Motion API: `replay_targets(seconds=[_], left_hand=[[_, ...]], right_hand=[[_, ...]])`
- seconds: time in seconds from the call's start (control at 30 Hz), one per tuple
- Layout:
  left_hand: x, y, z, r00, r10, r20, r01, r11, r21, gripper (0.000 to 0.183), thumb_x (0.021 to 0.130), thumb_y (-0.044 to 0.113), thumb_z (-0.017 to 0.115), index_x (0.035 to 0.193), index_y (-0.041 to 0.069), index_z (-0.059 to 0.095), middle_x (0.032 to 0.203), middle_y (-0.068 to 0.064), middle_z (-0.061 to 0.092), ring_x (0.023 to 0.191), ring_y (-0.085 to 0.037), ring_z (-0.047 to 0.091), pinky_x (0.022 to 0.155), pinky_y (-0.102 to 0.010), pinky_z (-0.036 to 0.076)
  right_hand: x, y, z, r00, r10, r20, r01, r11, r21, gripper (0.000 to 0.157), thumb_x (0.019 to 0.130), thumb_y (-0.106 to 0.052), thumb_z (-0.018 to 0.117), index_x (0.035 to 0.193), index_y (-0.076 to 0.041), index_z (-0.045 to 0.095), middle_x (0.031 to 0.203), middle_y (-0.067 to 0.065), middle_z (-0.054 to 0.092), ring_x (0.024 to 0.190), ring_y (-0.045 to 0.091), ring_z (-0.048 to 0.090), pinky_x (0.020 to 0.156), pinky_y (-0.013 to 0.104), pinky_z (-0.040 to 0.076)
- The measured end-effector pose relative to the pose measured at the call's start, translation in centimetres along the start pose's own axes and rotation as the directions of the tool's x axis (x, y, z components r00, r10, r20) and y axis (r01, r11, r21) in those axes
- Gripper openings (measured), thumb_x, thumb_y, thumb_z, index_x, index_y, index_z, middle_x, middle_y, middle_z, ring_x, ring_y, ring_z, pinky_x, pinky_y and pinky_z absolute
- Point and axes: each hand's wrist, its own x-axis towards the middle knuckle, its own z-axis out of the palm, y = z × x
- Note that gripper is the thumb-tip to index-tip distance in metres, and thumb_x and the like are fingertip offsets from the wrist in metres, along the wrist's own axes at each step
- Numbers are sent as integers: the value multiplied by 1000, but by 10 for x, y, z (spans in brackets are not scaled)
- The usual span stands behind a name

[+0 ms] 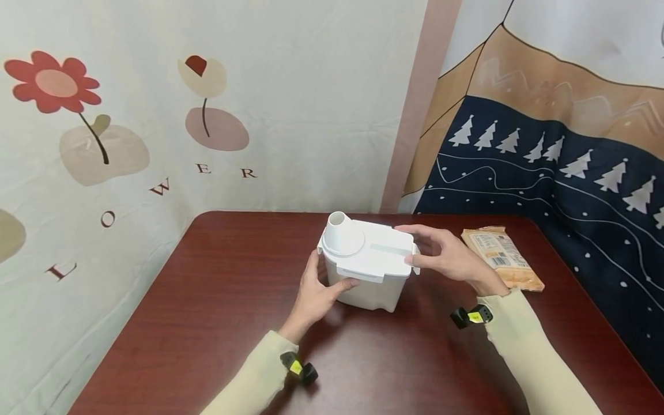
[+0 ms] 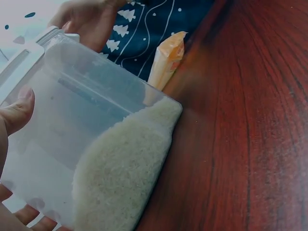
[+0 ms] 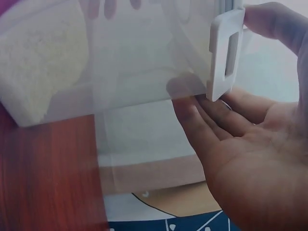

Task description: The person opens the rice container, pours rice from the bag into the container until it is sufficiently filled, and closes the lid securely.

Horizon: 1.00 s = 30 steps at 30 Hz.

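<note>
A translucent rice container (image 1: 365, 294) with a white lid (image 1: 389, 245) stands on the table, a round spout (image 1: 339, 227) at the lid's left end. White rice (image 2: 125, 168) lies in its lower part. My left hand (image 1: 316, 294) grips the container's left side, thumb on the front wall and fingers round behind. At the opposite end, my right hand (image 1: 448, 253) holds the lid's edge between thumb and fingers. Beside that thumb is a white side latch (image 3: 225, 55), and some fingertips rest on the wall below it. Another latch (image 1: 360, 273) runs along the lid's front.
An orange and white packet (image 1: 503, 257) lies on the right of the dark red table (image 1: 218, 323), just beyond my right wrist. Behind the table hangs a pale cloth (image 1: 311, 104) with printed flowers, and a navy cloth with trees (image 1: 493, 173) hangs at the right.
</note>
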Motion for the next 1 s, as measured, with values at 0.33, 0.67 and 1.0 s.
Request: replay_targets(seconds=[0.33,0.67,1.0], left_hand=[[20,-8,-11,988,26,149,-11,995,-99,88,81,16,88,154,17,39,146,-10,56,137,-29,54,115,-51,45],[40,-16,-26,955,77,288,-28,985,-172,88,84,1,81,158,10,34,155,-19,48,147,-34,44,120,-54,38],[33,-16,-28,960,102,261,-51,980,-193,86,86,5,80,158,14,34,158,-16,44,151,-33,38,121,-55,37]], right_hand=[[-10,-9,15,990,85,-111,-87,996,-19,61,91,-25,79,146,-16,53,147,13,55,130,37,59,113,57,45],[-19,-33,36,946,244,-214,-267,960,-82,71,86,-43,82,144,-16,52,148,17,54,125,38,64,97,49,59],[-19,-36,33,963,189,-191,-226,954,-198,72,86,-48,81,144,-17,52,143,15,59,122,35,66,99,50,58]])
